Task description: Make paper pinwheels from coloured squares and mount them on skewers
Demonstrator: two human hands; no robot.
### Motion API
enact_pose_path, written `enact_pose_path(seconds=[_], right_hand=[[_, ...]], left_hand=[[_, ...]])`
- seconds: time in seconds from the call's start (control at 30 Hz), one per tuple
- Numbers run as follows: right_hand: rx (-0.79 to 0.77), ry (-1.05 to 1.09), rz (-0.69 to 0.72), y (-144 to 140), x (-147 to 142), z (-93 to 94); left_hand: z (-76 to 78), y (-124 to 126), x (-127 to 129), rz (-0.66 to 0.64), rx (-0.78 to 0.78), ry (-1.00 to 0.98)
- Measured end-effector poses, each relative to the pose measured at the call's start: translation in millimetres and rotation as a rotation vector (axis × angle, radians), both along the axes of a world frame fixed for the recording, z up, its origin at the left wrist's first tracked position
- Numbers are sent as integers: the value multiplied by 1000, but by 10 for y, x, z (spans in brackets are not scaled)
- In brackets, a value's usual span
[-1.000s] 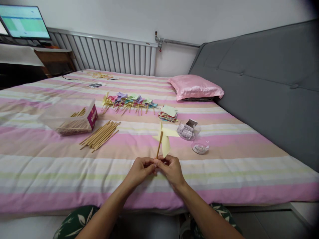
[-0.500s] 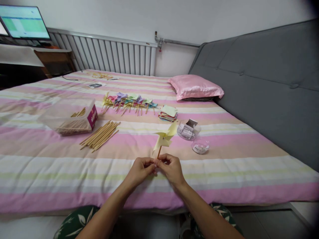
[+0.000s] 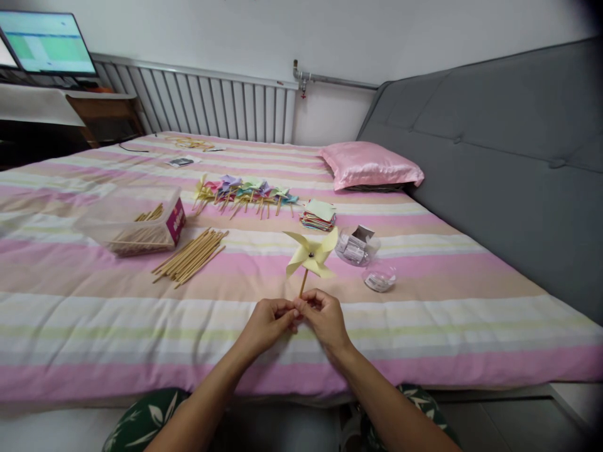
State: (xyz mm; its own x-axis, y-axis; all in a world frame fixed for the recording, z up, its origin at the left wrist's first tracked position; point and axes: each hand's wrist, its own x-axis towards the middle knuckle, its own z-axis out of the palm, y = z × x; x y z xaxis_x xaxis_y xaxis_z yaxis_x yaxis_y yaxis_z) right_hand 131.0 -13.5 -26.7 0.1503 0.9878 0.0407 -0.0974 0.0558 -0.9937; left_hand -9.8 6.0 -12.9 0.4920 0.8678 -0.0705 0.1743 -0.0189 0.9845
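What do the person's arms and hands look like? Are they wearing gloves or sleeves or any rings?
No gloves and no sleeves: both forearms are bare all the way down the picture. The left hand and right hand show no rings, watch or bracelet that I can see. The fingers are bare too. Lower down, the clothing is dark green with pale leaf shapes.

We see a pale yellow pinwheel [image 3: 311,253] above a bedsheet [image 3: 94,314] striped pink, white, peach and pale green. A glossy pink pillow [image 3: 370,164] meets a grey headboard [image 3: 509,157]; finished pinwheels [image 3: 245,190] show purple, teal, yellow.
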Motion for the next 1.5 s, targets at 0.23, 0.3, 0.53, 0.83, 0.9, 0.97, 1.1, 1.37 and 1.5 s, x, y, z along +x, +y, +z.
enact_pose_path(seconds=[0.23,0.3,0.53,0.83,0.9,0.97,1.1,1.37,1.5], right_hand=[[-23,36,79,3,-14,-22],[-27,45,86,4,-15,-4],[-15,-8,80,-5,-4,48],[-9,-39,29,7,-3,-15],[-18,-17,42,7,-10,-9],[-32,11,73,4,-15,-10],[-61,34,95,2,-13,-39],[-78,71,29,12,-16,-36],[-123,127,-22,31,3,-21]], left_hand=[[9,22,-1,22,-13,-43],[5,22,1,26,-23,-38],[-10,9,9,1,-9,5],[-2,-8,22,7,-22,21],[-3,-8,19,38,-34,22],[-3,-4,16,63,-38,21],[-19,4,14,83,-37,23],[-62,-17,35,76,25,24],[-42,-12,4,69,-22,-9]])
